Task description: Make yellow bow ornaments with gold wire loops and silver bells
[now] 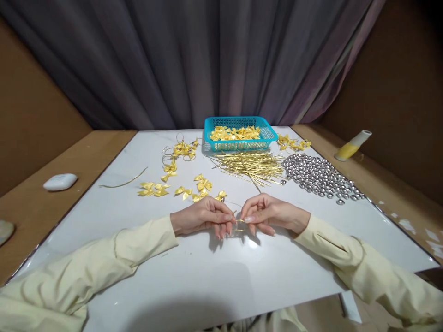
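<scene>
My left hand (211,216) and my right hand (272,213) face each other above the white table, a small gap between their fingertips. Both pinch a thin gold twist tie (240,221), which spans the gap. Part of the tie is hidden behind my fingers. Just beyond my left hand lie several yellow satin bows (203,184). A pile of straight gold ties (251,165) is spread farther out, past my right hand. To its right lie many small silver jingle-bell-like domes (320,175); their exact kind is unclear.
A turquoise basket (241,146) full of yellow bows stands at the back. Bows with looped ties (185,148) lie left of it, more (294,143) right. A single tie (124,180) rests at left. A white object (60,181) and a yellow-white tube (353,145) flank the table.
</scene>
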Demonstrator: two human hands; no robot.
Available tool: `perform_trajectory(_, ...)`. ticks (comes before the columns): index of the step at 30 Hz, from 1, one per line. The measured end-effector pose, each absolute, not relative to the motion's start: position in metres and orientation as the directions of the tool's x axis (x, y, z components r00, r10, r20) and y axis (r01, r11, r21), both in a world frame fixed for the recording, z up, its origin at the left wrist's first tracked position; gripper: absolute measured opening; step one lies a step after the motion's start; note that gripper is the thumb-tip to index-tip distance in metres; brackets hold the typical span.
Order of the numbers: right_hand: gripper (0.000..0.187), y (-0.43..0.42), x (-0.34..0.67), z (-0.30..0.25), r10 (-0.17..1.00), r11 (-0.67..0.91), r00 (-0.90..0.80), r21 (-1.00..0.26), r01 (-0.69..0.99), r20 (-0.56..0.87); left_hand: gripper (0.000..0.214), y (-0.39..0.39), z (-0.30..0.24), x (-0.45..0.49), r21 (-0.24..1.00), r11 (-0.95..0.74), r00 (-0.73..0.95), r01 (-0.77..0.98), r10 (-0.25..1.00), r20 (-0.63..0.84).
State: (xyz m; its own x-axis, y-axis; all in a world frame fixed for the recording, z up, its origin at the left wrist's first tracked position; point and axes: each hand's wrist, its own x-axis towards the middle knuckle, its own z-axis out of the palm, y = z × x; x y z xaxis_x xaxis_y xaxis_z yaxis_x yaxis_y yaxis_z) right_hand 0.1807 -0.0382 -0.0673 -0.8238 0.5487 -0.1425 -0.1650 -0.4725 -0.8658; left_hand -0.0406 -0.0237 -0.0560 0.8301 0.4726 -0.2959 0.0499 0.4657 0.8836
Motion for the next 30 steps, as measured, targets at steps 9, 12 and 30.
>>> perform_trajectory(9, 0.026, -0.0428, 0.1785, -0.0639, 0.554, -0.411, -0.83, -0.887, -0.211, -0.059, 0.019, -0.024, -0.0527, -0.0376, 0.872, 0.483, 0.849, 0.075, 0.428, -0.31)
perform_trajectory(12, 0.027, -0.0436, 0.1777, -0.064, 0.585, -0.386, -0.81, -0.891, -0.238, -0.037, 0.019, -0.0235, -0.0537, -0.0376, 0.868, 0.481, 0.867, 0.124, 0.374, -0.33)
perform_trajectory(30, 0.027, -0.0445, 0.1762, -0.0607, 0.617, -0.356, -0.784, -0.914, -0.196, -0.073, 0.01, -0.0232, -0.0537, -0.0381, 0.872, 0.45, 0.874, 0.192, 0.327, -0.361)
